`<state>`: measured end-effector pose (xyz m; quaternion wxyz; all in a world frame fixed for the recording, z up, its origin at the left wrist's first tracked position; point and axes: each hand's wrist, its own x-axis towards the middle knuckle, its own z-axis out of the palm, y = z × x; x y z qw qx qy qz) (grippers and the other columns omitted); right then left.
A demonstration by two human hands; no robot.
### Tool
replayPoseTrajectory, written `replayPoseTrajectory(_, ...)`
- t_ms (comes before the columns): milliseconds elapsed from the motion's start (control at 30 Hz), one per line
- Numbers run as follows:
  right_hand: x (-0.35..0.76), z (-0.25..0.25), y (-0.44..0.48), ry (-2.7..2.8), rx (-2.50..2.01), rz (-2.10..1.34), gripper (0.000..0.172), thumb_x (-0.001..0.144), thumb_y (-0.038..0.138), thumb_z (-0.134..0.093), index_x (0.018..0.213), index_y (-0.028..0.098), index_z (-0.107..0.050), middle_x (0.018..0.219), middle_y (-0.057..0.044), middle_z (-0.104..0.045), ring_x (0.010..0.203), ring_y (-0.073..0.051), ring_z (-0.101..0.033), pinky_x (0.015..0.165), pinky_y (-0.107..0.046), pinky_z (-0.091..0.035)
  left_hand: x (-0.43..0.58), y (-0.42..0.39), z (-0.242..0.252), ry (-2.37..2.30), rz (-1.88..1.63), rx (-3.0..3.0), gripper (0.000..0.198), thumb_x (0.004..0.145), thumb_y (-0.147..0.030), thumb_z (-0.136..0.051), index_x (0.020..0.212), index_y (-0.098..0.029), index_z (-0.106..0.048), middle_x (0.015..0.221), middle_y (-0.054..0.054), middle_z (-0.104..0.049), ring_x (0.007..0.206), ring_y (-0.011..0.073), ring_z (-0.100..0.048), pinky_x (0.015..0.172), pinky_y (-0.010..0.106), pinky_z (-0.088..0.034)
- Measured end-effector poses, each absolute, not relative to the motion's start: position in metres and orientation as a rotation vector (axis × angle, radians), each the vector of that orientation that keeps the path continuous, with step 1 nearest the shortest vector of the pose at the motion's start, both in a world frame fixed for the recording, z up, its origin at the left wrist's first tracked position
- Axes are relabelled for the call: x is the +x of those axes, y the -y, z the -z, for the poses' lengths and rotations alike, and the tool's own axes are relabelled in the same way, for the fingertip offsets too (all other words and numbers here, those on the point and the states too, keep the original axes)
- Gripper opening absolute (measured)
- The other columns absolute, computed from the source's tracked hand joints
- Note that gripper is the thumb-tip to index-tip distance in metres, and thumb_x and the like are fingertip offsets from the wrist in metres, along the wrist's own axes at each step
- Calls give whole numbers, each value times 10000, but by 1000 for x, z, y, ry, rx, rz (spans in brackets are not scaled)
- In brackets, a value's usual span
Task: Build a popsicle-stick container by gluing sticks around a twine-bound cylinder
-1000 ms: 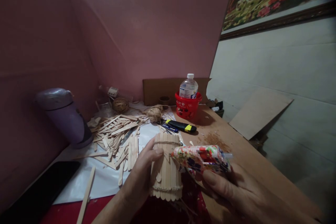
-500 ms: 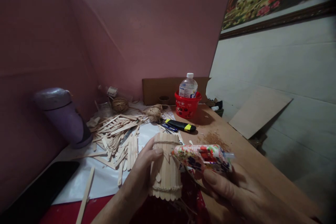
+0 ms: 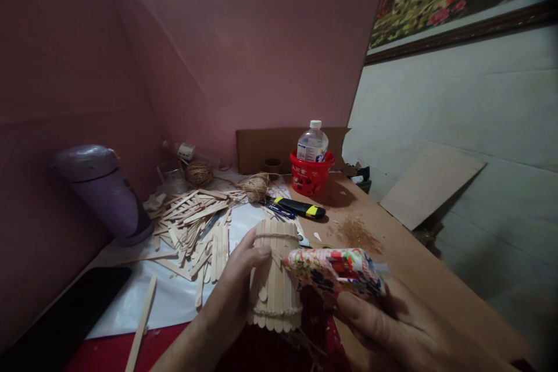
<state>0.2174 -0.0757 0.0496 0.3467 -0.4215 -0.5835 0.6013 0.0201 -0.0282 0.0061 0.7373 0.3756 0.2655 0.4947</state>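
My left hand (image 3: 235, 279) is wrapped around a small barrel of wooden craft sticks (image 3: 275, 293), its thumb pressing on the front. Twine bands run round the barrel near its top and bottom, and a short stick piece sits on its front. In my right hand (image 3: 379, 314) is a glue gun (image 3: 335, 270) with a floral pattern, a clear glue stick poking out of its rear. The nozzle points left at the barrel's front, at or very near the surface; I cannot tell whether it touches. My right fingers are mostly hidden behind the gun.
Loose craft sticks (image 3: 192, 226) lie heaped at left on white paper. Behind are twine balls (image 3: 256, 187), a black-and-yellow utility knife (image 3: 300, 208) and a red tub (image 3: 310, 180) holding a plastic bottle (image 3: 313, 145). A purple tumbler (image 3: 107, 200) and a dark phone-like slab (image 3: 70, 314) flank the left.
The glue gun in my right hand has dropped slightly, its nozzle lower along the barrel's front. My left hand and the barrel have hardly moved.
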Motion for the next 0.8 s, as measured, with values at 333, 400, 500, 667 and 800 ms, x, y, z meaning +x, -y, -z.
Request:
replayPoseTrajectory(333,221,-42,78,1499,-1155,-1578,484,844,549,-576,1202,231,-651,1033,-92,-723,1017,-288,-658,924,-417,-513,20,28,-7,-591,-1097,802,498,839,-253,-564,1330,-226,-488,968,88,-713,809,227,-682,735,315,-518)
replayPoseTrajectory(400,219,-41,78,1492,-1118,-1544,518,826,559,-592,1236,244,-627,1081,-91,-712,1059,-297,-641,947,-426,-498,21,29,-9,-603,-1108,772,500,829,-249,-576,1322,-218,-499,980,95,-714,813,225,-683,743,312,-514)
replayPoseTrajectory(500,217,-40,79,1464,-1086,-1521,544,823,575,-585,1261,253,-606,1145,-93,-690,1113,-306,-614,970,-432,-484,22,30,-12,-627,-1114,767,487,823,-251,-577,1304,-216,-511,997,96,-711,819,227,-680,734,311,-516)
replayPoseTrajectory(667,218,-44,79,1489,-1116,-1568,497,852,538,-575,1254,248,-614,1180,-90,-680,1153,-295,-593,1012,-430,-456,21,30,-11,-628,-1099,808,425,846,-254,-541,1269,-214,-534,994,94,-702,823,219,-670,722,303,-515)
replayPoseTrajectory(800,220,-46,77,1513,-1116,-1524,465,864,522,-568,1228,241,-639,1262,-84,-638,1208,-283,-552,1078,-414,-385,20,29,-7,-609,-1089,831,420,861,-245,-518,1279,-211,-516,1002,102,-690,836,221,-663,729,312,-513)
